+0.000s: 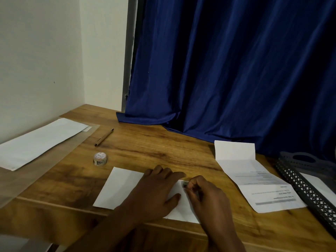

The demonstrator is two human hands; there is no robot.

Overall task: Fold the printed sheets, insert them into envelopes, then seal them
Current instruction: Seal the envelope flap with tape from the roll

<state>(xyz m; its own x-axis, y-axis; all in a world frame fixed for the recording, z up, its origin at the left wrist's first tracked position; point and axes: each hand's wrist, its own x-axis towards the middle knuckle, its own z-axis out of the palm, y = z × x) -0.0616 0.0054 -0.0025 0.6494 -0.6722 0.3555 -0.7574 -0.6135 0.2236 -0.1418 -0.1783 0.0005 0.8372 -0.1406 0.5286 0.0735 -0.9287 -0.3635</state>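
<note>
Left hand (156, 190) lies flat with straight fingers on a white envelope (121, 188) at the near-middle of the wooden counter (163, 146). Right hand (205, 193) curls, fingertips pinching a small sticker (185, 184) at the envelope's right part. Printed sheet (254, 179), creased and half unfolded, lies to the right beside a black mesh tray (305, 188). Sticker roll (100, 158) and pen (104, 137) sit to the left; more white envelopes (36, 142) far left.
</note>
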